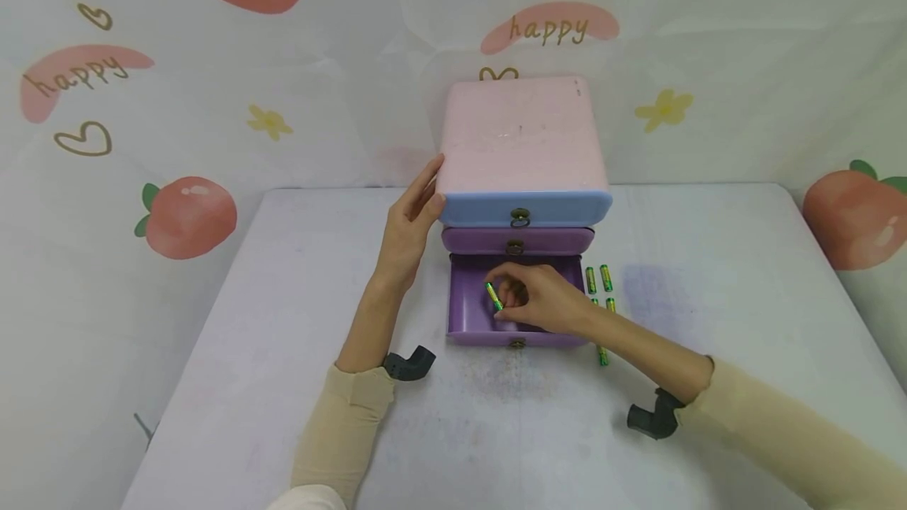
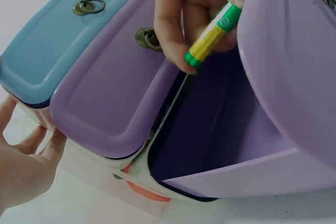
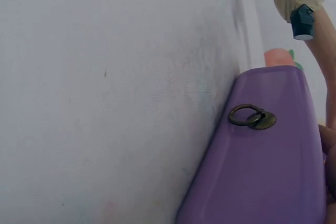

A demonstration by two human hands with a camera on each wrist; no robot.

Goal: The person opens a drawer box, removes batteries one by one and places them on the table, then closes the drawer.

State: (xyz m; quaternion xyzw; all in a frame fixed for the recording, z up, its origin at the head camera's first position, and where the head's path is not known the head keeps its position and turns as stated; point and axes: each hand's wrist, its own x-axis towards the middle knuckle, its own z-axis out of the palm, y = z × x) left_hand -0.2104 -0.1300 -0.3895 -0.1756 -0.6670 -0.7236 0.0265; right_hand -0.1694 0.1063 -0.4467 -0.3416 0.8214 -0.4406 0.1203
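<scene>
A small green and yellow battery [image 1: 494, 296] is pinched between the thumb and a finger of my right hand [image 1: 542, 299]. It is tilted over the pulled-out bottom drawer [image 1: 464, 313]; the left wrist view shows the battery [image 2: 210, 38] close up, above the dark inside. My left hand [image 1: 407, 238] rests its fingers, nearly straight, against the left side of the pink-topped drawer cabinet [image 1: 524, 136]. Above the bottom drawer, the blue top drawer [image 1: 482, 211] and the purple middle drawer [image 1: 478, 241] are closed. The right hand covers part of the drawer's inside.
Several more batteries [image 1: 605, 278] lie on the white table [image 1: 283, 274] just right of the open drawer. Metal ring pulls [image 3: 244, 115] hang on the drawer fronts. A printed cloth [image 1: 354, 116] with fruit and hearts rises behind the cabinet. Dark camera mounts [image 1: 655, 415] sit on both wrists.
</scene>
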